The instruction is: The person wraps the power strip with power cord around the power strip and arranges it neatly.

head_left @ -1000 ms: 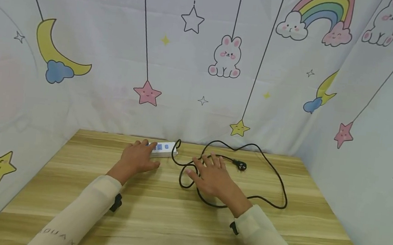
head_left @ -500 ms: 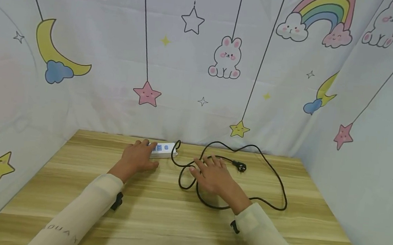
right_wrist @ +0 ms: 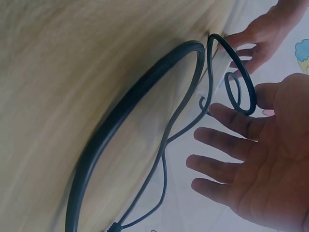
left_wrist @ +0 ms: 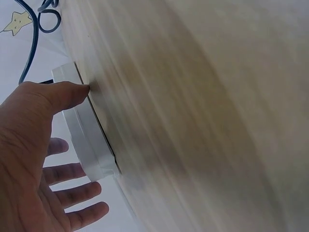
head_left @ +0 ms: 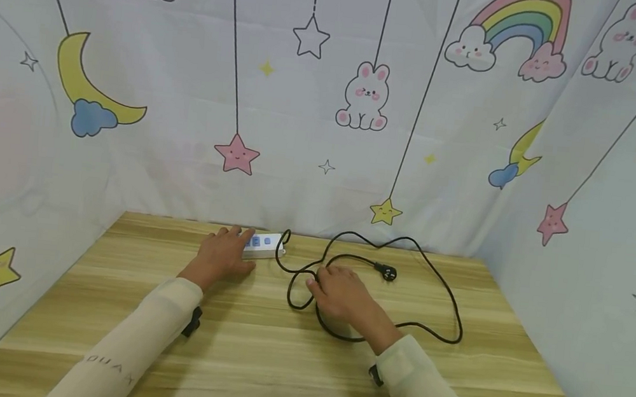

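Note:
A white power strip with blue sockets lies near the table's back edge. My left hand lies over its left part and hides that end. From the left wrist view, the thumb reaches the near side of the strip while the other fingers extend loosely on the far side. The strip's black cord forms loose loops on the table and ends in a black plug. My right hand is over the cord's loops, palm down. Its fingers look slightly bent and apart in the right wrist view, curled round nothing.
The wooden table runs up to a white curtain printed with stars, rabbits and moons at the back and sides. One wide loop of cord spreads to the right of the right hand.
My right hand has lowered slightly toward the cord, and its fingers have bent from a straighter spread. The left hand, power strip and plug stay in place.

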Demonstrator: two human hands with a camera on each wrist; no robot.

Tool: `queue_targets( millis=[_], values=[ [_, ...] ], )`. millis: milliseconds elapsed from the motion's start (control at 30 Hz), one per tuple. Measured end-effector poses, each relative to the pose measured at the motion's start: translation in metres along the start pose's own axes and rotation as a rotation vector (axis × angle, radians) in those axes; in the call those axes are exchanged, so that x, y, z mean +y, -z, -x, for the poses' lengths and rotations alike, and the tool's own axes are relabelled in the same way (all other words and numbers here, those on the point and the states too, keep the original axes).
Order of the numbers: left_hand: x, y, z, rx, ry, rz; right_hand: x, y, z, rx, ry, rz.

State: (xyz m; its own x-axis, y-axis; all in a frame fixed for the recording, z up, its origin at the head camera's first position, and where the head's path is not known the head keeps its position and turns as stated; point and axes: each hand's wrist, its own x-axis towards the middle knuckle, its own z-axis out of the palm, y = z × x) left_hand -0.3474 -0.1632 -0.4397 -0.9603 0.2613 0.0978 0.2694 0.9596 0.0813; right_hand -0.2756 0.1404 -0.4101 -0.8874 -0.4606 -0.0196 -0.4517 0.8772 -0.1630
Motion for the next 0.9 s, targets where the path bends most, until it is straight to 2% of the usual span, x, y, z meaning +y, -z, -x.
queue_targets(
  millis=[300, 533, 700, 900],
  values=[
    [0.003, -0.002, -0.003, -0.019, -0.002, 0.008, 0.001, -0.006, -0.001, 0.004, -0.012, -0.015],
    [-0.002, 0.000, -0.008, 0.004, 0.002, 0.037, -0.001, -0.008, -0.001, -0.004, -0.003, -0.021],
    [-0.003, -0.001, -0.012, 0.018, 0.006, 0.052, -0.001, -0.011, -0.001, -0.001, -0.002, 0.005],
    [0.003, -0.001, -0.014, 0.007, 0.004, 0.039, -0.001, -0.016, 0.001, 0.006, 0.004, 0.027]
  ],
)
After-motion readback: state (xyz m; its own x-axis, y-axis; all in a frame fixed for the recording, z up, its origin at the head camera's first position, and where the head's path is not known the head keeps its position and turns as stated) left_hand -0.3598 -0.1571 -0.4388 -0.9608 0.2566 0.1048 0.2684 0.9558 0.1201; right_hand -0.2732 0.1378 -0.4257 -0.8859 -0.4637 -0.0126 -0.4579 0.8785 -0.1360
